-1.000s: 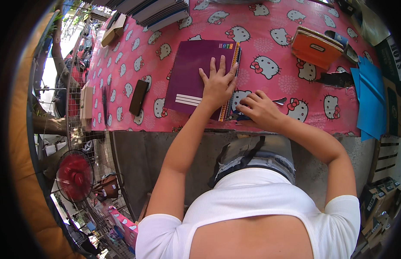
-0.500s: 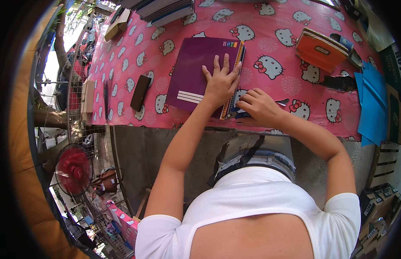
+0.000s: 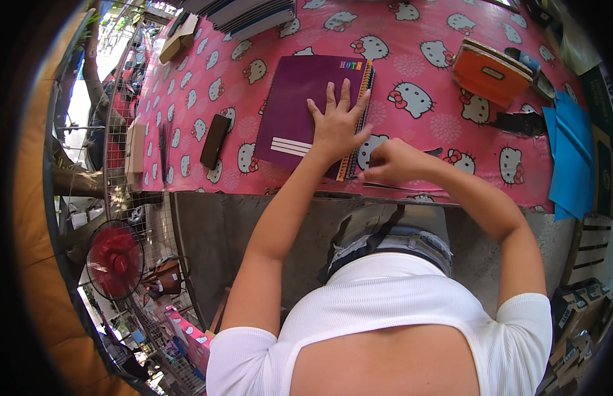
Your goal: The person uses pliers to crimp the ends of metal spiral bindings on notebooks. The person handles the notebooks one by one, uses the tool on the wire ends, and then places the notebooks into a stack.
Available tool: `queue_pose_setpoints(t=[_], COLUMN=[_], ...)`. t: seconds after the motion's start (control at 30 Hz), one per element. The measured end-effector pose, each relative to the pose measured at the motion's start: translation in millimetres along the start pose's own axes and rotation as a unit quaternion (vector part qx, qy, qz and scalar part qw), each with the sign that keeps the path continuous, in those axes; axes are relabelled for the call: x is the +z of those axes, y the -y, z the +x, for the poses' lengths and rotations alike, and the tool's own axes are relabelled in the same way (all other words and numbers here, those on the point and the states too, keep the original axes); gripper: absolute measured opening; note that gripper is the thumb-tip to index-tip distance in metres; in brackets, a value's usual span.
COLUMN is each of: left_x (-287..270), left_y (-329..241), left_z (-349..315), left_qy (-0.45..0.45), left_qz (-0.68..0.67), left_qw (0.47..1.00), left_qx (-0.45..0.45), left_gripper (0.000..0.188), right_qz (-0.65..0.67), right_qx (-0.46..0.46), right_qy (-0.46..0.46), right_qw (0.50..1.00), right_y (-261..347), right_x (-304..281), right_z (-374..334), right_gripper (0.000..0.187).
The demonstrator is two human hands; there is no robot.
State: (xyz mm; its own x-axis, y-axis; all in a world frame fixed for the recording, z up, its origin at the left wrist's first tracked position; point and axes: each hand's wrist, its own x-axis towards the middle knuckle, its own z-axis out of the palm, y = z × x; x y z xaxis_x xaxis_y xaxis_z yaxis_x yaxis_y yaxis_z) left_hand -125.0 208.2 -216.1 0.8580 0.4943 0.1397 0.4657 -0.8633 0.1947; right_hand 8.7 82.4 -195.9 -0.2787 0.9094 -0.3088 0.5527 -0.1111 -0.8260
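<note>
A purple notebook [image 3: 290,109] with white lines near its lower edge lies on the pink table, and my left hand [image 3: 336,129] is spread flat on its cover. A spiral binding [image 3: 351,155] runs along the notebook's right edge. Beside the binding's near end is my right hand [image 3: 392,160], its fingers curled together with the tips by the last loops. Whatever those fingers pinch is hidden. Just behind the right wrist, the tip of a dark object [image 3: 434,152] shows; its kind is unclear.
A dark phone-like object [image 3: 215,141] lies left of the notebook. Spiral-bound books [image 3: 253,16] are stacked at the back. An orange box-like object [image 3: 492,72] stands back right, near blue sheets [image 3: 572,155]. The table's near edge [image 3: 273,193] runs before me; a red fan [image 3: 115,259] stands left.
My right hand's fingers have drawn in from a looser spread to a tighter curl by the binding's near end. The dark blue thing under them no longer shows. My left hand stays put.
</note>
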Motion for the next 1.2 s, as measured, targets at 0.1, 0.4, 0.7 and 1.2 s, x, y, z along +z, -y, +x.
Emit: queue_pose_setpoints(t=[0.1, 0.4, 0.7, 1.2], left_x=[-1, 2, 4, -9], left_y=[-3, 6, 7, -4], left_z=[4, 0, -1, 4], left_qy=[0.009, 0.003, 0.004, 0.091], left_qz=[0.015, -0.039, -0.046, 0.021], left_qw=[1.0, 0.999, 0.999, 0.995], left_qx=[-0.005, 0.006, -0.013, -0.043], left_gripper=[0.064, 0.061, 0.06, 0.082], right_qz=[0.182, -0.29, -0.31, -0.284], right_qx=[0.181, -0.251, -0.243, -0.163], right_qy=[0.079, -0.262, -0.235, -0.163], right_qw=[0.963, 0.886, 0.889, 0.931], right_y=[5, -26, -20, -11], right_x=[-5, 14, 14, 9], right_z=[-1, -13, -11, -11], right_gripper=[0.042, 0.046, 0.044, 0.045])
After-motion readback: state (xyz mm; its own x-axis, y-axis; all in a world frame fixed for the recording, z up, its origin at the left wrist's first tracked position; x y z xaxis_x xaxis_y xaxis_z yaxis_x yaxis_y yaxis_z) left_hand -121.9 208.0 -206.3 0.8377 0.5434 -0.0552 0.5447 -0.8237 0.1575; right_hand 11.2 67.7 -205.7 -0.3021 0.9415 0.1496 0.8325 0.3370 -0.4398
